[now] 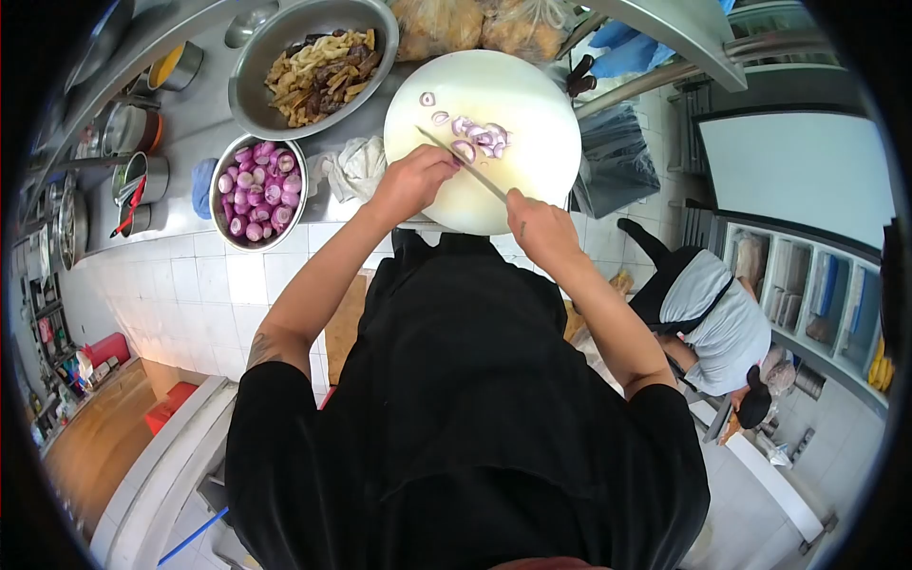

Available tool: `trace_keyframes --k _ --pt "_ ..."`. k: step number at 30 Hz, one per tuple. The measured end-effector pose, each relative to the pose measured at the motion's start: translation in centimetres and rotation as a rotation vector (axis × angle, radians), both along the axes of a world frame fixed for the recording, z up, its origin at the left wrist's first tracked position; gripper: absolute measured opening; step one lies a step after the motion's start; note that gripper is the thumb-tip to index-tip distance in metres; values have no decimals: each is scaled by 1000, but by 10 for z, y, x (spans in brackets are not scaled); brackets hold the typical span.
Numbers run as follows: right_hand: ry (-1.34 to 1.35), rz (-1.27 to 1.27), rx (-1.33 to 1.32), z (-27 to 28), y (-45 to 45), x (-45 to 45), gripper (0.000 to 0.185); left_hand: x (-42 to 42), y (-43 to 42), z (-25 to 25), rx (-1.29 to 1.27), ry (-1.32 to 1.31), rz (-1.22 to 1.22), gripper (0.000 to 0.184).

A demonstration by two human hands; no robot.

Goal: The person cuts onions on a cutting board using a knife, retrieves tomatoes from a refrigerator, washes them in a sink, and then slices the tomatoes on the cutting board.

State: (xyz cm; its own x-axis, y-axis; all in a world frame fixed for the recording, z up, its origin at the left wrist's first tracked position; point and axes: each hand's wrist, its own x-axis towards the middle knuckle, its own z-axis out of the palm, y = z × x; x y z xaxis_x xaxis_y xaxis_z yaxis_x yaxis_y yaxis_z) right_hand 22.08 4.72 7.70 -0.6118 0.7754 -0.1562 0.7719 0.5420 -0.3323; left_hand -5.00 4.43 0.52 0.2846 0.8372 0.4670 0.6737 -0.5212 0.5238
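While the fisted right hand [541,228] is gripping one knife [483,180], the curled left hand [416,180] is steadying onion [464,150] on one board [537,109].

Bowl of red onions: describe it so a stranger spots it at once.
Find the metal counter, then the round white cutting board. Left of that, at the counter's near edge, sits the bowl. Unlike the bigger metal basin behind it, it holds whole red onions.
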Motion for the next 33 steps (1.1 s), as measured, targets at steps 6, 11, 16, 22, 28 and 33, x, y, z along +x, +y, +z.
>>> trace_keyframes --k 6,11,16,22,28,33 --pt "12 -31 -28 2 -1 -2 12 -1 -1 4 -38 -34 -14 19" --pt "7 -27 -35 -4 1 0 11 -2 0 4 -38 -31 -9 19" --pt "-74 -51 -95 -9 1 1 11 -1 -2 3 -54 -52 -15 19" --pt "-49 -40 -62 -12 1 2 12 -2 -3 1 -47 -62 -15 19" --pt "-66 -33 -68 -11 2 0 13 -3 -4 4 -36 -82 -18 18" --pt "-68 -59 -88 -12 -5 0 12 -2 -6 -1 -31 -79 -15 19"
